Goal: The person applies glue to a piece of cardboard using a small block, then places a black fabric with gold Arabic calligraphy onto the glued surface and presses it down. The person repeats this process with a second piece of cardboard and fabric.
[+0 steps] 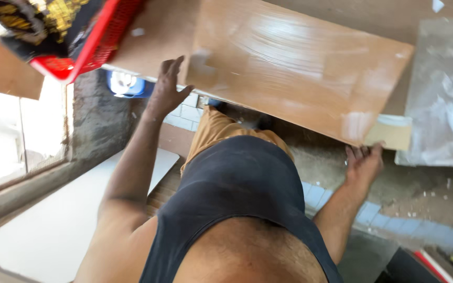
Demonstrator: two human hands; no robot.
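Left hand (168,86) is what we'd watch first: fingers spread, palm pressed on the near left corner of the board (294,68), gripping nothing as far as we can see. Right hand (364,163) sits under the near right corner, fingers curled up on the edge by a pale card (394,132).

So the big brown board is only held at two corners, tilted in front of us, over rough floor (420,194) and a strip of tiles (394,217). Its dusty, slick-looking face could let that flat left palm slide, and then the corner drops toward our legs. A red basket (98,44) hangs close to the far left corner too, so a swing that way could knock it. Plastic sheet (441,105) lies off to the right, probably slippery underfoot.
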